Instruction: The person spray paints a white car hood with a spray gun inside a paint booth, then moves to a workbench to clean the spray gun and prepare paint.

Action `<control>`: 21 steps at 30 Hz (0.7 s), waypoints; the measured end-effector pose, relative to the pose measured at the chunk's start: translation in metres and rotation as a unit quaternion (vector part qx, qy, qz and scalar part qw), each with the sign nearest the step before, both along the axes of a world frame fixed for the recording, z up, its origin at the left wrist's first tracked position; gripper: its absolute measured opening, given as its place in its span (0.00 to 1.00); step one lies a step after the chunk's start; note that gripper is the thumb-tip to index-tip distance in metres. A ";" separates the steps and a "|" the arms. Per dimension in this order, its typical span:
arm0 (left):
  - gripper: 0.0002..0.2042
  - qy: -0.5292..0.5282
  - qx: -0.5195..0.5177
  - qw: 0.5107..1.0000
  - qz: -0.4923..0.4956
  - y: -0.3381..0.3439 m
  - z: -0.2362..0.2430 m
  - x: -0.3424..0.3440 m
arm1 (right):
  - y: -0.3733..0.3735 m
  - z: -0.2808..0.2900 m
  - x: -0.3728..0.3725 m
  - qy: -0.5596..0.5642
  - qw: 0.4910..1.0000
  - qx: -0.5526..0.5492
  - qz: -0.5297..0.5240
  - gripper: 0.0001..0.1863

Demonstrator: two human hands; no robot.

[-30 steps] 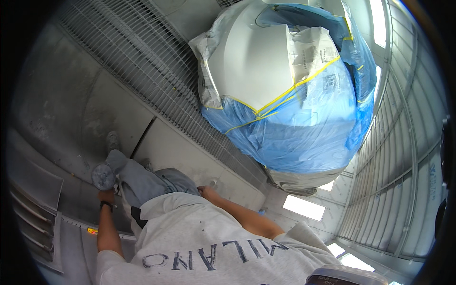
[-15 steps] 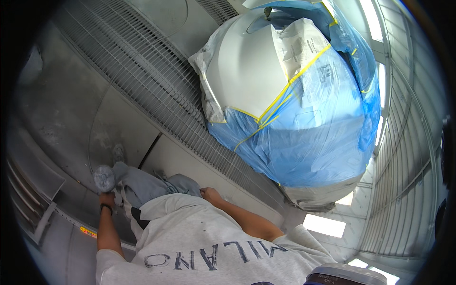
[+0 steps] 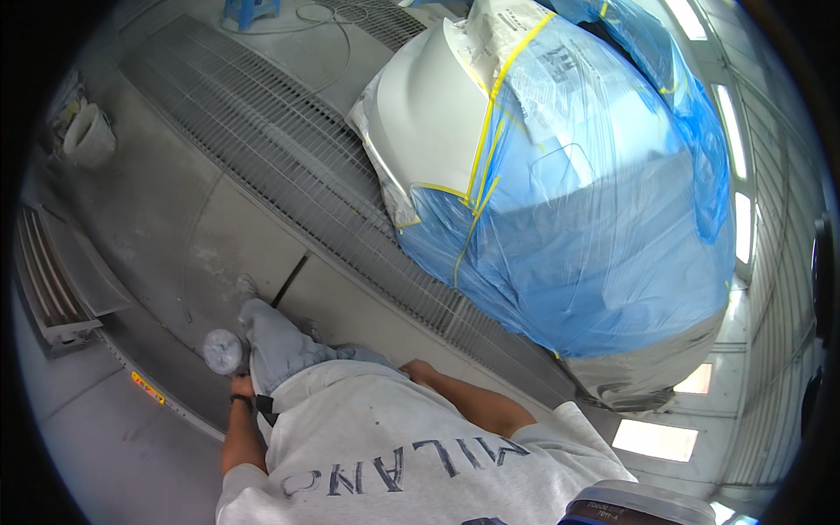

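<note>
My left hand (image 3: 241, 384) is closed round a spray gun, mostly hidden under its clouded cup (image 3: 223, 352), beside my grey trouser leg. My right hand (image 3: 417, 371) hangs at my other hip against the trousers (image 3: 289, 337); its fingers are too hidden to read. Ahead and to the right stands a vehicle under blue plastic sheeting (image 3: 604, 254), paper and yellow tape (image 3: 481, 166), with a bare white body panel (image 3: 429, 105) showing among the masking.
A long floor grate (image 3: 262, 149) runs alongside the vehicle. At the left are a white bucket (image 3: 90, 138) and a slatted metal fixture (image 3: 57, 271). A blue stool (image 3: 251, 12) and a coiled hose (image 3: 346, 44) lie farther ahead; a lit wall borders the right.
The view has swung, bringing the bucket, stool and hose into sight and shifting the wrapped vehicle's end down and right. My left hand still holds the cup-topped gun at my side.
</note>
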State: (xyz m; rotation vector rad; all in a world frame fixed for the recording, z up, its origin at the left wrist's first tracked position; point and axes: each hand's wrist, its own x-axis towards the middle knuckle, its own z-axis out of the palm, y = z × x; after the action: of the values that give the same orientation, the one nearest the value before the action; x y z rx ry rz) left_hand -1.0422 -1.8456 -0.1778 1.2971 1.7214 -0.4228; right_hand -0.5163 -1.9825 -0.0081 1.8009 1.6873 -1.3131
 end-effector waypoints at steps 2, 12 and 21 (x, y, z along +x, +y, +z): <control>0.23 -0.003 0.053 0.983 0.174 -0.030 0.003 -0.003 | -0.024 -0.014 0.007 -0.012 0.998 -0.060 0.015 0.22; 0.22 0.044 -0.016 0.989 -0.140 -0.002 -0.010 -0.065 | -0.082 -0.088 -0.033 0.067 0.956 -0.013 -0.285 0.19; 0.21 -0.050 0.054 0.927 -0.368 0.141 0.025 -0.088 | -0.054 -0.119 -0.112 0.006 0.959 0.020 -0.283 0.14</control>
State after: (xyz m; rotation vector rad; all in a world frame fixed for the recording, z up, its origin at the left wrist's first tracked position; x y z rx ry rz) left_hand -1.1298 -1.7050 -0.1530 1.9986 1.1315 -0.6745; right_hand -0.6282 -2.0368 -0.1273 2.4144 1.2441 -1.5049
